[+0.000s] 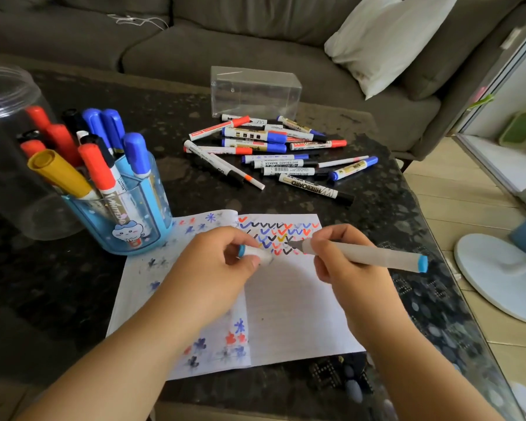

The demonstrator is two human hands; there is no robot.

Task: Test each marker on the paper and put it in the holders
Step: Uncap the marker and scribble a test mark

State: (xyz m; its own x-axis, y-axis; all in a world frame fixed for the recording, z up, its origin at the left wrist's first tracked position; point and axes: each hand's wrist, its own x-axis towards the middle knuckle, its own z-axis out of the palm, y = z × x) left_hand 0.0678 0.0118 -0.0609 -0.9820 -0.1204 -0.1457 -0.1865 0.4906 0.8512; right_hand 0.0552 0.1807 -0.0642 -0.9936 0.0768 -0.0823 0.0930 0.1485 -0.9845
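Paper (286, 299) lies flat on the tabletop (134, 95) for testing. Right hand (343, 265) fingers pinch the uncapped marker (362, 253), its tip at the tick rows; left hand (216, 262) pinches the cap (252, 253), likely ready for recapping. Blue holder (119, 217) stands near.

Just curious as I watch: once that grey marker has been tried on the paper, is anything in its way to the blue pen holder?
Nothing visible blocks it. The grey marker with a blue end sits in the right hand; the blue pen holder stands far left, with only the left hand between them.
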